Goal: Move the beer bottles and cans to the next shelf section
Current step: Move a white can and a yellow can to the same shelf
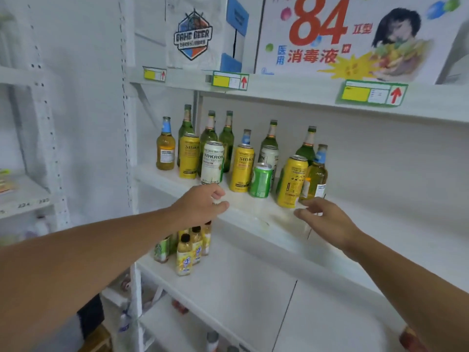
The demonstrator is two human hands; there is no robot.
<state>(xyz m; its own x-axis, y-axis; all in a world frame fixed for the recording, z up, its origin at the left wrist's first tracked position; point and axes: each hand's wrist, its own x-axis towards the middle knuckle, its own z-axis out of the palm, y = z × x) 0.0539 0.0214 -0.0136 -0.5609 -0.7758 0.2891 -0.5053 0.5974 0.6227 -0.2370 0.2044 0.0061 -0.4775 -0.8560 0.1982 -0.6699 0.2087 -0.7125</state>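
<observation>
Left forearm nearest the lens; left hand (203, 203) loosely curled, holding nothing, just below the white Sidkron can (212, 162), probably lined up to take it first. Right hand (327, 219) relaxed, fingers apart, empty, just under the yellow can (291, 181) and pale bottle (316, 174). Green bottles (209, 134) stood behind both hands. White shelf (256, 212), bare stretch beyond the right hand; juice bottles (184, 255) below the left.

White metal shelving (291, 219) fills a brightly lit room with white walls. A perforated upright post (128, 138) divides the sections. Yellow price tags (229, 81) line the upper shelf edge, under a large printed carton (355, 34).
</observation>
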